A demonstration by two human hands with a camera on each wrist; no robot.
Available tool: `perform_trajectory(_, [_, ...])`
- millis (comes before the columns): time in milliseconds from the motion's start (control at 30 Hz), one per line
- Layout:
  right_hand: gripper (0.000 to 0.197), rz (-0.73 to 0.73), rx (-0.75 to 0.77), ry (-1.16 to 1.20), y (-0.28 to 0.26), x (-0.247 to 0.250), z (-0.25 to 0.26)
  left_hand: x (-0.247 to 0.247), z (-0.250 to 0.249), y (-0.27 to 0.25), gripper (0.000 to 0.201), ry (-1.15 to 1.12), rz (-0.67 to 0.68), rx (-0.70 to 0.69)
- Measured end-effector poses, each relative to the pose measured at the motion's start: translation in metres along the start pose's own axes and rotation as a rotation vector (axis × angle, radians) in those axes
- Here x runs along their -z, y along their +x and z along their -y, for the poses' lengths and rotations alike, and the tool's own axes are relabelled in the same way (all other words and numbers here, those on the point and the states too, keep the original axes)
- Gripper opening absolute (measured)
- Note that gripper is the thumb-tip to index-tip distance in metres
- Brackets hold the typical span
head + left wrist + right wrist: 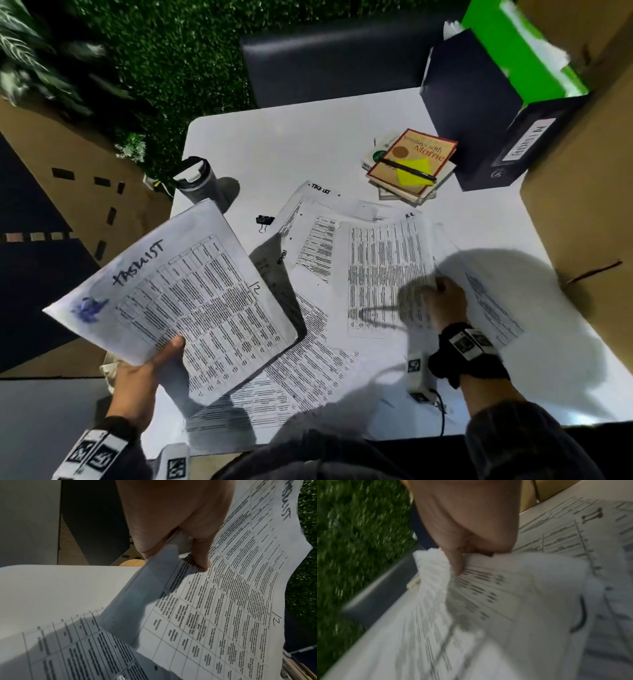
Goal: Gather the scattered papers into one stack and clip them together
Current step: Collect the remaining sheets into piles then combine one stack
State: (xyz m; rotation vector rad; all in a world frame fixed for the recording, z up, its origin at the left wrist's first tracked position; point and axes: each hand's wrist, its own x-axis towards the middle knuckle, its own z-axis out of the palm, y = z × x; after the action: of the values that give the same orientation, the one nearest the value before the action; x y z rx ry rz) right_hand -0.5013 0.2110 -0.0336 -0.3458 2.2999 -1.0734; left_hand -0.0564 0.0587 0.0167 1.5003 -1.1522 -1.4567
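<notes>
My left hand (147,370) holds a small stack of printed sheets (178,294) lifted above the table's left side; the top sheet (240,588) carries a handwritten heading and the number 12, and the thumb (200,555) pinches its edge. My right hand (445,301) pinches the edge of a printed sheet (383,274) that lies among the scattered papers; in the blurred right wrist view the sheet (488,595) curls up by the thumb (455,561). More sheets (308,377) lie overlapping on the white table (291,144). A black binder clip (264,220) sits left of the papers.
A dark tumbler (202,181) stands at the table's left edge. A pile of books (409,164) with a pen and a yellow note lies at the back. A dark binder (479,130) and a cardboard box (589,205) crowd the right side. A dark chair (325,65) stands behind.
</notes>
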Motion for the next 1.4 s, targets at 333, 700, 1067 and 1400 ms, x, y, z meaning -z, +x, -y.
perform_trajectory(333, [0.026, 0.018, -0.082, -0.191, 0.049, 0.077, -0.021, -0.033, 0.001, -0.023, 0.025, 0.026, -0.043, -0.009])
perform_trajectory(700, [0.066, 0.0, -0.052, -0.312, 0.03, 0.046, -0.038, -0.031, -0.002, -0.032, 0.031, 0.047, -0.108, 0.063])
perform_trajectory(1067, [0.006, 0.001, 0.141, 0.303, 0.03, 0.095, 0.015, -0.022, -0.005, -0.028, 0.043, 0.026, -0.131, 0.026])
perform_trajectory(1400, [0.03, -0.082, 0.274, -0.181, 0.037, 0.102, 0.015, -0.015, 0.0, -0.031, 0.05, 0.048, -0.212, 0.06])
